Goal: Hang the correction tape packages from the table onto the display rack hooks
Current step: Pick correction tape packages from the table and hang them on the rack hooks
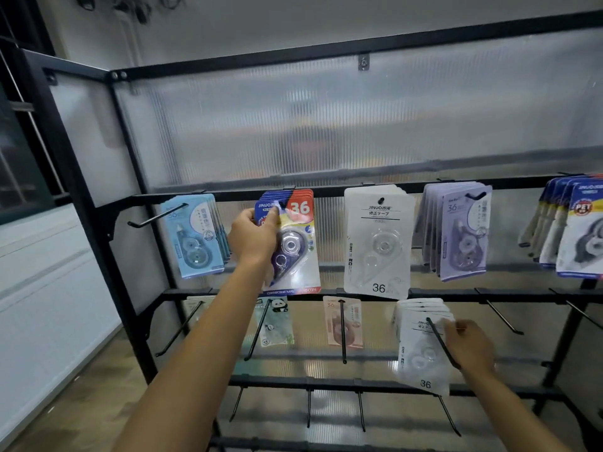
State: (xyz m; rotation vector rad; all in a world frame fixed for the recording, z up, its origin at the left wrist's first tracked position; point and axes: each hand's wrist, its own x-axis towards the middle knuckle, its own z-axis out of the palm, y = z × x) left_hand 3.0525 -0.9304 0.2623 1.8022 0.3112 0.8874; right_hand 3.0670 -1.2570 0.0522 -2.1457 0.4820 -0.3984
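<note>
A black display rack (326, 192) faces me with rows of hooks. My left hand (253, 236) grips the upper left corner of a blue-and-red correction tape package (298, 243) marked 36, at its hook on the top row. My right hand (470, 345) holds a small stack of white packages (421, 350), fanned at the top, on a hook (440, 340) in the middle row. The table is out of view.
The top row also carries light blue packages (195, 236), white packages (377, 239), purple packages (456, 230) and blue-white packages (574, 226). The middle row has panda (274, 321) and pink packages (342, 321) plus bare hooks (499, 313). Bare hooks line the bottom row (308, 407).
</note>
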